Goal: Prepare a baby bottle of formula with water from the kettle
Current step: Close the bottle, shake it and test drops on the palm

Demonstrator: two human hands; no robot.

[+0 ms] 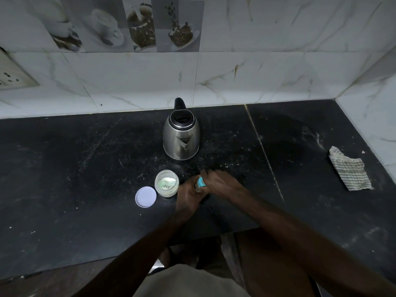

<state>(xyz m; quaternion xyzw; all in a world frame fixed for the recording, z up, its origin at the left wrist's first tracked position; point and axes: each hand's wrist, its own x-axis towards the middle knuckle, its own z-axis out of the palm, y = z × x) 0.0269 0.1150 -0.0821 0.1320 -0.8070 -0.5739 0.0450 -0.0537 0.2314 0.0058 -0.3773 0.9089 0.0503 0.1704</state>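
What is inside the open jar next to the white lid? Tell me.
The jar holds pale powder with a greenish piece, perhaps a scoop, lying on it. Whatever lies beneath the powder is covered.

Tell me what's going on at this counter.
A person is working on the baby bottle: the left grip holds its body while the right grip sits over its teal collar, apparently twisting it. The formula jar stands open just left of them, its lid lying on the counter beside it. The steel kettle stands behind, untouched; a striped cloth lies far right.
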